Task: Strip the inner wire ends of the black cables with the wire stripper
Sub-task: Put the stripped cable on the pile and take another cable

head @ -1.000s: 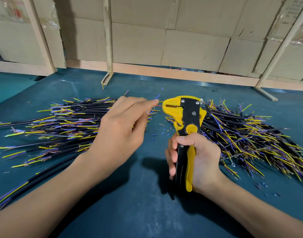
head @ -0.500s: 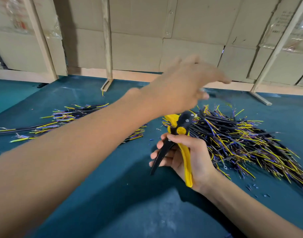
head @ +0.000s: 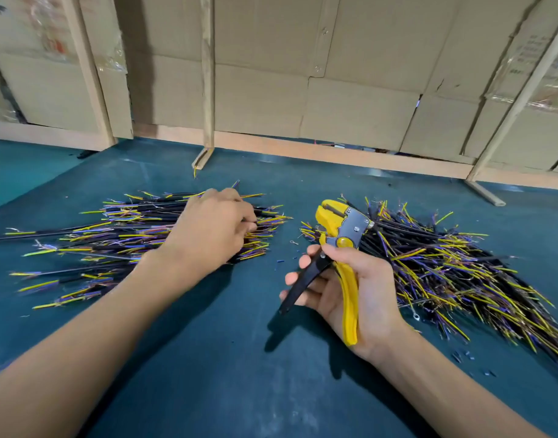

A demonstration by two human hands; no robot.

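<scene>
A pile of black cables (head: 119,235) with yellow, blue and purple inner wires lies on the left of the blue mat. My left hand (head: 211,229) rests on its right end, fingers curled down and pinching a cable there. A second, larger pile of black cables (head: 445,263) spreads out on the right. In front of that pile my right hand (head: 350,292) grips the yellow and black wire stripper (head: 340,241). The stripper's head points up and away from me, its handles are spread apart, and nothing sits in its jaws.
The blue mat (head: 239,358) covers the table, with small bits of cut insulation (head: 461,358) scattered near the right pile. Cardboard panels and wooden posts (head: 207,90) close off the far edge.
My left hand left the stripper's jaws, swung over the right pile, then came back onto the left pile. The stripper's handles have opened in my right hand.
</scene>
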